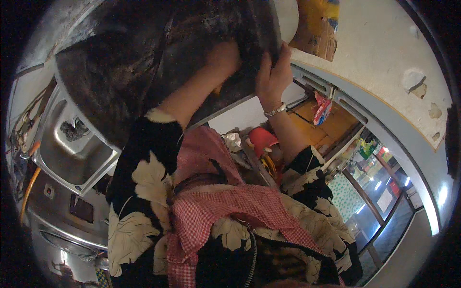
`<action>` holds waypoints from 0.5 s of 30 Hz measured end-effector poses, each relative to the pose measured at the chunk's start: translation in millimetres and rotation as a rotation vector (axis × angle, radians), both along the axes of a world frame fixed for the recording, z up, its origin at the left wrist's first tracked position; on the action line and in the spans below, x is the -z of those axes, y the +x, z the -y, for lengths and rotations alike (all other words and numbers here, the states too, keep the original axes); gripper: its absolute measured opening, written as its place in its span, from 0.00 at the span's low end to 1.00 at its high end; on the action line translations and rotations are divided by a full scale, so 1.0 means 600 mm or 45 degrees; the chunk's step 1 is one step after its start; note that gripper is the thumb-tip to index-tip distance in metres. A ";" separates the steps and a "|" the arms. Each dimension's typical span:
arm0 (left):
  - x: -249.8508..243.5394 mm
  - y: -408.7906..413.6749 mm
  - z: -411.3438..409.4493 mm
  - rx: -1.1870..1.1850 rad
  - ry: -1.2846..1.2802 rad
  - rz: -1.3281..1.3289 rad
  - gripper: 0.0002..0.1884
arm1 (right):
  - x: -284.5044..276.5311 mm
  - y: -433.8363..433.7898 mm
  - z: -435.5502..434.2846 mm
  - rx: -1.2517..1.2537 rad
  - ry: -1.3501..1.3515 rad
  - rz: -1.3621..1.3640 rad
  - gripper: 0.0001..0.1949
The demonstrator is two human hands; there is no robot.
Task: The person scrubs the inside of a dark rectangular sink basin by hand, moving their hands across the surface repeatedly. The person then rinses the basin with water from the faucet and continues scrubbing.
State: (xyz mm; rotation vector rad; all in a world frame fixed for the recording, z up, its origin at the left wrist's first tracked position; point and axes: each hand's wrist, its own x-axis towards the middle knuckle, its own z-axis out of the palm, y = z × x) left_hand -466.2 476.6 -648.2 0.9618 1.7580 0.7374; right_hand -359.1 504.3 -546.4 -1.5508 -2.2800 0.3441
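A large, blackened object (119, 75) with a paler rim fills the top of the view; I cannot tell whether it is a vessel or a panel. My right hand (275, 75), with a metal-banded wristwatch (275, 109) at the wrist, grips its right edge, the thumb on the dark face and the fingers around the rim. Across that dark face reaches my left forearm. My left hand (228, 54) is in deep shadow against it, its fingers hidden. A small orange patch shows beneath the left wrist.
On the left is a stainless-steel sink (72, 151) with a metal scouring pad (74, 129) in it. An orange hose (30, 194) runs beside the steel counter. Below my right wrist lie a red object (263, 140) and a crumpled white item (232, 140). A red packet (321, 109) sits farther right, near a glazed frame (363, 201).
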 end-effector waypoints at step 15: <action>0.014 0.006 -0.005 0.354 0.000 -0.066 0.16 | 0.008 0.011 -0.010 -0.022 0.019 0.059 0.24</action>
